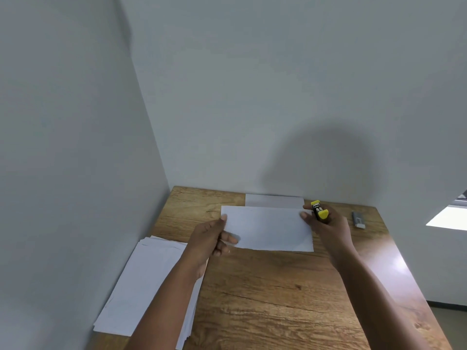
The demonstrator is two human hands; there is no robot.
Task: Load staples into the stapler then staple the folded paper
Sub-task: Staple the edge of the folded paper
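A folded white paper (267, 227) is held just above the wooden table (265, 299). My left hand (211, 239) pinches its left edge, thumb on top and fingers beneath. My right hand (328, 227) grips a small yellow and black stapler (319, 210) at the paper's upper right corner, with the thumb touching the paper's right edge. The stapler's nose points up and away from me. Whether the paper sits inside the stapler's jaw is hidden by my fingers.
A stack of white sheets (144, 286) lies at the table's left edge, under my left forearm. Another folded paper (274, 200) rests against the back wall. A small grey staple box (358, 219) lies at the right. Walls close in at left and back.
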